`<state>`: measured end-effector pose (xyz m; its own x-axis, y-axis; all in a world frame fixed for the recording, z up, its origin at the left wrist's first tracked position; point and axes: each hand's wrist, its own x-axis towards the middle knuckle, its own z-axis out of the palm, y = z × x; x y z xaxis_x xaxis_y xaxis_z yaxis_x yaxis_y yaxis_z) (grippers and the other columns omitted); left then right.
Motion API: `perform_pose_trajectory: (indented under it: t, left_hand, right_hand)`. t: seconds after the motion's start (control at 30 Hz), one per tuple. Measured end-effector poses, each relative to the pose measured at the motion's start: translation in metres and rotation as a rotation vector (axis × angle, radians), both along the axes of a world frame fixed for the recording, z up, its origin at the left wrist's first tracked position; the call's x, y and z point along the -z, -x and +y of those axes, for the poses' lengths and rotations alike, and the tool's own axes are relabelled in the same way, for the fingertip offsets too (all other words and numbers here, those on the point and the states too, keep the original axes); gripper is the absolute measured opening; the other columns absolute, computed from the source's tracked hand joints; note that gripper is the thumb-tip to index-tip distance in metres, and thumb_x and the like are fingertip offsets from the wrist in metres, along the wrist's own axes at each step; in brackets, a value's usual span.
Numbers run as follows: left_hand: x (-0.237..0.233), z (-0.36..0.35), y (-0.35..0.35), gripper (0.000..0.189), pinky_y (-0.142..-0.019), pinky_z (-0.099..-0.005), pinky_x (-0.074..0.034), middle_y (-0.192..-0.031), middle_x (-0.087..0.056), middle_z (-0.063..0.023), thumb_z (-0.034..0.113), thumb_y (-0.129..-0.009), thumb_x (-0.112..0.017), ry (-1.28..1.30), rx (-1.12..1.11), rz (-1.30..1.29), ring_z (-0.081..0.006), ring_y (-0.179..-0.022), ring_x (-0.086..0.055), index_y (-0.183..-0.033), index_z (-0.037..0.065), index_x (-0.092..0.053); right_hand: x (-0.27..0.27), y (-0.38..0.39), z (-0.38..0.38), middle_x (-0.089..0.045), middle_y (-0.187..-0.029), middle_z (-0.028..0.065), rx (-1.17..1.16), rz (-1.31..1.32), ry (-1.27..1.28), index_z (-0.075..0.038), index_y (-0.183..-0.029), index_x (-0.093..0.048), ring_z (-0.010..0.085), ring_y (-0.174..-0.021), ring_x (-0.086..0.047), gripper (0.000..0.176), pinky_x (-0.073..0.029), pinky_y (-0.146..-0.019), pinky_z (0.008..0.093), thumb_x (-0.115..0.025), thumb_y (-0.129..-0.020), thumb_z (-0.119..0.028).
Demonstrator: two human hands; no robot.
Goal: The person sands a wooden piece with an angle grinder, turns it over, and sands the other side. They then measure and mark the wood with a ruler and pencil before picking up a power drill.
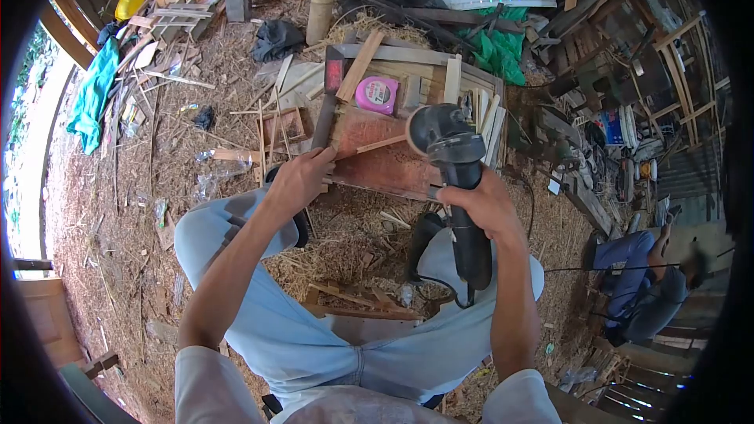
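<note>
A floor of straw-coloured wood shavings [118, 212], coarse and littered with offcuts, spreads across an open-sided workshop where a person in pale blue jeans [314, 330] sits at a low bench of rough pale slats [424, 71]. At far right a second person in blue clothing [640, 290] crouches among stacked timber. A crumpled green tarpaulin [93, 98] lies at the left edge of the floor.

On the bench's near edge, just beyond the knees, lies a flat reddish board [377, 161], smooth-faced and rectangular, with a thin pale strip of wood [381, 144] slanting across it. The black angle grinder [455, 157], a long matt barrel with a rounded head, hangs over the board's right end, its cord [440, 286] trailing down between the legs. The right hand [483, 204] is wrapped fully around the barrel.

The left hand [302, 177] is curled shut at the board's near-left corner, where the foot of a dark flat bar [326, 106] with a red label meets it; which of the two it grips cannot be told. A round pink tape measure [377, 94] sits on the slats behind the board.
</note>
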<state>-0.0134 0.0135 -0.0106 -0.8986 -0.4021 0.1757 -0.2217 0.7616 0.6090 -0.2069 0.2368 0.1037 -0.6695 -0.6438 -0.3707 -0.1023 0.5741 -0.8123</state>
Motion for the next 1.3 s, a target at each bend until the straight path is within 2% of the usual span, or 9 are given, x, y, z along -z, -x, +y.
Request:
perform_pose_trajectory:
  t: [0.07, 0.3, 0.4, 0.47, 0.57, 0.8, 0.87, 0.93, 1.3]
  left_hand:
    - [-0.001, -0.001, -0.001, 0.021, -0.067, -0.0493, -0.049, -0.096, -0.062, -0.0197, 0.003, -0.084, -0.053, -0.012, -0.023, -0.025, -0.0426, -0.084, -0.060, -0.104, 0.005, -0.053]
    - [-0.002, -0.005, -0.001, 0.013, -0.062, -0.0477, -0.046, -0.080, -0.061, -0.0221, 0.013, -0.088, -0.056, -0.126, -0.014, -0.017, -0.0453, -0.077, -0.058, -0.097, 0.003, -0.054]
    - [-0.004, -0.012, 0.001, 0.016, -0.055, -0.0411, -0.043, -0.067, -0.058, -0.0172, 0.016, -0.092, -0.054, -0.152, 0.055, -0.002, -0.0370, -0.060, -0.058, -0.094, 0.000, -0.054]
    - [-0.019, -0.010, 0.003, 0.020, -0.048, -0.0310, -0.038, -0.062, -0.053, -0.0074, 0.020, -0.095, -0.052, -0.583, -0.029, -0.201, -0.0185, -0.050, -0.050, -0.094, 0.000, -0.054]
    - [-0.018, -0.010, 0.002, 0.029, -0.049, -0.0299, -0.039, -0.062, -0.051, -0.0029, 0.026, -0.095, -0.055, -0.898, -0.089, -0.223, -0.0107, -0.053, -0.048, -0.089, -0.002, -0.055]
    - [-0.026, -0.007, 0.001, 0.027, -0.042, -0.0242, -0.028, -0.061, -0.047, 0.0023, 0.027, -0.096, -0.053, -0.943, -0.087, -0.220, -0.0047, -0.048, -0.038, -0.094, 0.001, -0.057]
    - [-0.026, -0.009, 0.002, 0.030, -0.043, -0.0231, -0.030, -0.061, -0.049, 0.0021, 0.031, -0.095, -0.056, -0.796, -0.097, -0.243, -0.0047, -0.049, -0.040, -0.091, 0.001, -0.060]
    - [-0.022, -0.012, 0.002, 0.032, -0.044, -0.0229, -0.030, -0.061, -0.049, 0.0023, 0.032, -0.094, -0.057, -0.772, -0.063, -0.209, -0.0047, -0.050, -0.041, -0.090, 0.001, -0.061]
    - [-0.015, -0.015, 0.001, 0.035, -0.045, -0.0230, -0.031, -0.061, -0.050, 0.0020, 0.034, -0.091, -0.060, -0.801, -0.057, -0.190, -0.0049, -0.052, -0.042, -0.091, -0.001, -0.064]
  right_hand:
    - [-0.002, 0.007, 0.004, -0.062, -0.081, 0.0070, 0.051, -0.020, -0.029, 0.000, -0.099, -0.060, 0.0166, -0.067, -0.060, 0.041, -0.049, -0.062, 0.0325, -0.077, -0.065, -0.014]
    - [-0.007, 0.008, 0.011, -0.061, -0.078, 0.0056, 0.112, 0.012, 0.023, -0.001, -0.095, -0.060, 0.0162, -0.065, -0.059, 0.037, -0.049, -0.063, 0.0326, -0.077, -0.064, -0.014]
    - [-0.006, -0.004, 0.009, -0.063, -0.082, 0.0075, 0.080, 0.040, 0.015, 0.000, -0.100, -0.060, 0.0184, -0.071, -0.060, 0.044, -0.048, -0.066, 0.0339, -0.079, -0.063, -0.016]
    - [0.002, -0.014, 0.004, -0.065, -0.085, 0.0120, -0.054, 0.061, 0.040, 0.001, -0.102, -0.060, 0.0229, -0.076, -0.062, 0.050, -0.049, -0.070, 0.0355, -0.079, -0.062, -0.020]
    - [0.003, -0.030, -0.007, -0.064, -0.090, 0.0124, -0.177, 0.158, 0.039, -0.001, -0.107, -0.058, 0.0243, -0.082, -0.062, 0.054, -0.048, -0.076, 0.0354, -0.079, -0.061, -0.021]
    - [0.019, -0.036, -0.019, -0.064, -0.098, 0.0160, -0.243, 0.078, -0.014, -0.001, -0.113, -0.055, 0.0296, -0.087, -0.063, 0.060, -0.048, -0.080, 0.0370, -0.076, -0.062, -0.022]
    - [0.017, -0.035, -0.018, -0.064, -0.098, 0.0159, -0.247, 0.076, -0.031, -0.002, -0.113, -0.055, 0.0295, -0.087, -0.063, 0.060, -0.048, -0.079, 0.0370, -0.076, -0.061, -0.022]
    - [0.010, -0.034, -0.017, -0.062, -0.089, 0.0094, -0.228, 0.088, -0.013, 0.000, -0.106, -0.058, 0.0207, -0.078, -0.059, 0.052, -0.048, -0.073, 0.0336, -0.078, -0.062, -0.020]
    - [0.015, 0.002, 0.004, -0.063, -0.082, 0.0066, 0.031, -0.057, -0.031, -0.001, -0.098, -0.062, 0.0165, -0.070, -0.059, 0.041, -0.049, -0.065, 0.0330, -0.077, -0.063, -0.016]
